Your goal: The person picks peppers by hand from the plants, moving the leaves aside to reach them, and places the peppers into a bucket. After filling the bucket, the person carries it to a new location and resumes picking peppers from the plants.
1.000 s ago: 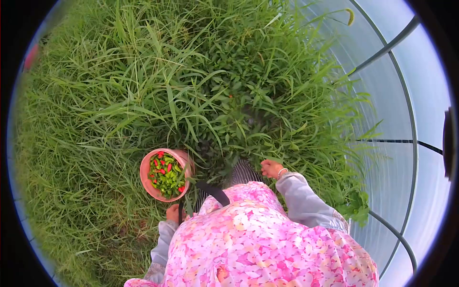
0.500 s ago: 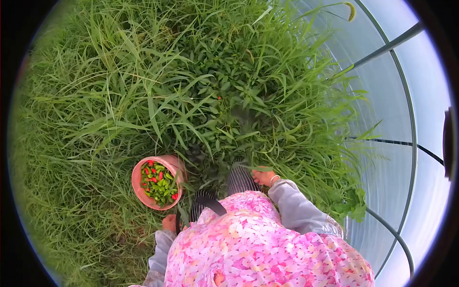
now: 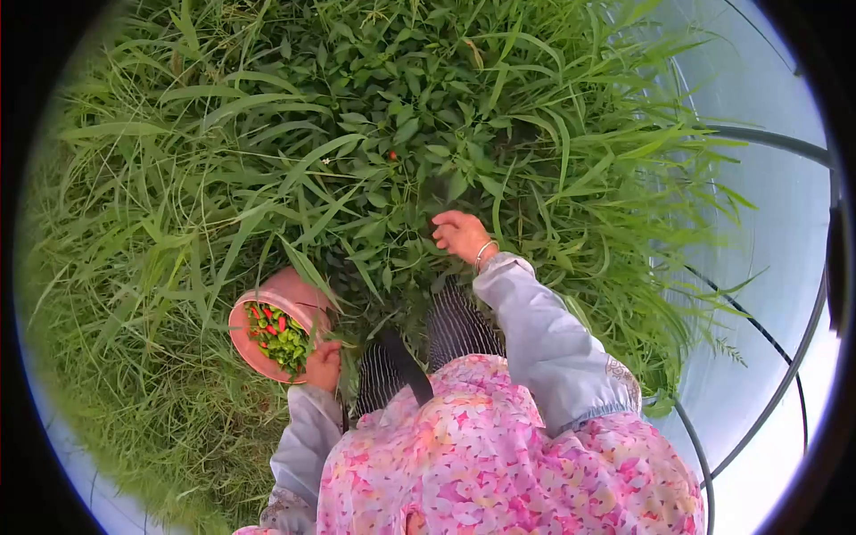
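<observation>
My left hand (image 3: 323,366) is closed at the near right rim of a pink bucket (image 3: 294,292), which leans over with its mouth facing me. Red and green chili peppers (image 3: 278,337) lie inside it. My right hand (image 3: 459,234), with a bracelet at the wrist, is held out over leafy pepper plants (image 3: 406,192). Its fingers are loosely bent and a little apart, with nothing visible in them. A small red pepper (image 3: 392,155) shows among the leaves, beyond my right hand and slightly to its left.
Tall grass (image 3: 178,214) surrounds the plants and bucket on both sides. To the right rises a translucent plastic sheet wall (image 3: 749,205) with curved support pipes (image 3: 776,143). My striped trouser legs (image 3: 462,325) and pink floral garment (image 3: 481,437) are in the foreground.
My right hand has moved from beside my knee forward over the plants. My left hand has risen to the bucket's rim, and the bucket leans more. The view has shifted closer to the plants.
</observation>
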Demonstrator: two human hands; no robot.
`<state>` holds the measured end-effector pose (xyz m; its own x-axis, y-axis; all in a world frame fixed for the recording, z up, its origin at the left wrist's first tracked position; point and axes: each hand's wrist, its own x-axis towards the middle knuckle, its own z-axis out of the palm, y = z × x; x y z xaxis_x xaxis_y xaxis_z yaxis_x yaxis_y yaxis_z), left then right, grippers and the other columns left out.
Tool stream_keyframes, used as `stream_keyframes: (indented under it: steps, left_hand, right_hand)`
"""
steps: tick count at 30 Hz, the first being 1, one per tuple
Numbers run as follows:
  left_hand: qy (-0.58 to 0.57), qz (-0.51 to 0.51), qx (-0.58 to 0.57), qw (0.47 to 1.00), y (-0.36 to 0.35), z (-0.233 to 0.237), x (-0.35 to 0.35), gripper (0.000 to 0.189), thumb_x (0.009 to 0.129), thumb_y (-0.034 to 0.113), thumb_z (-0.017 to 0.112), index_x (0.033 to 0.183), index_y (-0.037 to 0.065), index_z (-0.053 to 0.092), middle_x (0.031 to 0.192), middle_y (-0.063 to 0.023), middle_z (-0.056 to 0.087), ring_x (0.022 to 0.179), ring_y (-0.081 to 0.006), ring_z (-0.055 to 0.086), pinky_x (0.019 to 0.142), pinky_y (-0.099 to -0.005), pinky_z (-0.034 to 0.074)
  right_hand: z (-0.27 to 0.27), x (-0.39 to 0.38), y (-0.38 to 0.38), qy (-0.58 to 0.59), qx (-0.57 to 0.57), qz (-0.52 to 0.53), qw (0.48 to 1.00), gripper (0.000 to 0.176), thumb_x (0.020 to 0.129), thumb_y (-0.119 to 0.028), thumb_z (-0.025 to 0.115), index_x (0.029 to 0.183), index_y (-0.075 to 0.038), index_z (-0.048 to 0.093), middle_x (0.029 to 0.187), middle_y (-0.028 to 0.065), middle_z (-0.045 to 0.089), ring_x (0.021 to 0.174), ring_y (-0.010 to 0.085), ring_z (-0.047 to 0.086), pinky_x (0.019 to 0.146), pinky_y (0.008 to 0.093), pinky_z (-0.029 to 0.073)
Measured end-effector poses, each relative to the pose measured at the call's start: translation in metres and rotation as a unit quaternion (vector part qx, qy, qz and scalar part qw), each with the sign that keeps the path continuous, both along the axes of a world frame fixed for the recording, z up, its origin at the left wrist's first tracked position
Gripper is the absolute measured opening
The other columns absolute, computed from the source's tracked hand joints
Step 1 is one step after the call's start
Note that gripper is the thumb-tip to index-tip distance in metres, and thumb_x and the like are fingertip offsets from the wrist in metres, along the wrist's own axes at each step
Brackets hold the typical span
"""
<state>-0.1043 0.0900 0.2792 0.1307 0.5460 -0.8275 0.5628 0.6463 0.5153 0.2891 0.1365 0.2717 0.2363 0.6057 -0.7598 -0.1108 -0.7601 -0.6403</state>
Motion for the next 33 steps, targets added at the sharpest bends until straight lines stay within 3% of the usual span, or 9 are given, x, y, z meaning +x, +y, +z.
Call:
stream_keyframes:
  steps: [3,6,8,10,16,19,27,31,33]
  left_hand:
    - [-0.064,0.033,-0.002,0.997,0.026,-0.011,0.030,0.024,0.081,0.005,0.048,0.102,0.005,0.060,0.085,-0.0034,0.061,0.071,-0.0107,0.056,0.059,-0.0239,0.046]
    - [-0.086,0.024,-0.003,0.996,0.061,-0.007,0.081,0.025,0.083,0.007,0.048,0.106,0.007,0.057,0.090,-0.0030,0.060,0.073,-0.0116,0.057,0.061,-0.0247,0.047]
    - [-0.104,0.006,0.004,0.995,0.074,-0.005,0.107,0.025,0.083,0.008,0.049,0.107,0.008,0.057,0.091,-0.0030,0.060,0.074,-0.0117,0.057,0.063,-0.0247,0.048]
    - [-0.126,-0.005,0.019,0.992,0.081,-0.007,0.123,0.024,0.084,0.009,0.048,0.106,0.008,0.057,0.090,-0.0031,0.060,0.075,-0.0116,0.058,0.063,-0.0243,0.047]
    - [-0.158,-0.019,0.036,0.987,0.106,-0.001,0.180,0.022,0.084,0.004,0.049,0.104,0.004,0.058,0.084,-0.0045,0.060,0.073,-0.0103,0.056,0.065,-0.0233,0.046]
    - [-0.118,-0.154,0.116,0.974,0.135,-0.008,0.204,0.022,0.085,0.007,0.048,0.105,0.004,0.057,0.088,-0.0045,0.061,0.075,-0.0100,0.057,0.065,-0.0235,0.047]
    - [-0.162,-0.119,0.198,0.959,0.194,-0.021,0.260,0.021,0.084,0.003,0.048,0.103,0.002,0.057,0.084,-0.0047,0.062,0.072,-0.0087,0.057,0.066,-0.0242,0.047]
    - [-0.093,-0.192,0.243,0.946,0.207,-0.028,0.283,0.020,0.080,0.009,0.053,0.098,0.004,0.059,0.093,-0.0144,0.062,0.082,-0.0314,0.060,0.073,-0.0355,0.048]
    - [-0.061,-0.227,0.281,0.930,0.206,-0.037,0.292,0.023,0.079,0.008,0.053,0.100,0.005,0.058,0.095,-0.0141,0.061,0.084,-0.0313,0.059,0.074,-0.0371,0.048]
  right_hand:
    - [-0.033,0.022,0.001,-0.016,-0.031,0.017,0.999,0.027,0.082,-0.010,0.050,0.108,-0.003,0.057,0.088,0.0117,0.064,0.076,0.0202,0.062,0.066,0.0291,0.049]
    - [-0.069,0.027,0.001,-0.086,-0.035,0.200,0.975,0.029,0.082,-0.009,0.050,0.110,-0.008,0.058,0.092,0.0118,0.064,0.085,0.0272,0.061,0.077,0.0331,0.048]
    - [-0.066,0.019,0.008,-0.084,-0.031,0.281,0.956,0.037,0.083,-0.010,0.048,0.120,-0.012,0.051,0.114,0.0125,0.057,0.104,0.0299,0.053,0.089,0.0364,0.042]
    - [-0.069,0.006,0.014,-0.101,-0.015,0.340,0.935,0.045,0.083,-0.011,0.047,0.127,-0.008,0.042,0.121,0.0142,0.052,0.112,0.0311,0.047,0.093,0.0379,0.039]
    - [-0.071,-0.013,0.029,-0.106,-0.037,0.351,0.929,0.041,0.079,-0.024,0.056,0.117,-0.010,0.051,0.107,0.0149,0.059,0.100,0.0311,0.055,0.087,0.0395,0.043]
    - [-0.062,-0.005,0.034,-0.104,-0.026,0.374,0.921,0.041,0.077,-0.031,0.058,0.113,-0.013,0.055,0.104,0.0138,0.061,0.097,0.0295,0.057,0.086,0.0382,0.044]
    - [-0.035,0.017,0.049,-0.101,0.017,0.474,0.874,0.039,0.077,-0.034,0.056,0.109,-0.011,0.057,0.101,0.0158,0.061,0.096,0.0294,0.057,0.083,0.0372,0.044]
    - [-0.029,0.001,0.042,-0.081,0.029,0.429,0.899,0.037,0.078,-0.028,0.051,0.107,-0.006,0.055,0.096,0.0202,0.060,0.091,0.0351,0.057,0.081,0.0393,0.045]
    - [-0.030,-0.005,0.040,-0.048,0.046,0.387,0.920,0.036,0.079,-0.029,0.052,0.105,-0.003,0.055,0.093,0.0202,0.061,0.087,0.0371,0.058,0.079,0.0412,0.046]
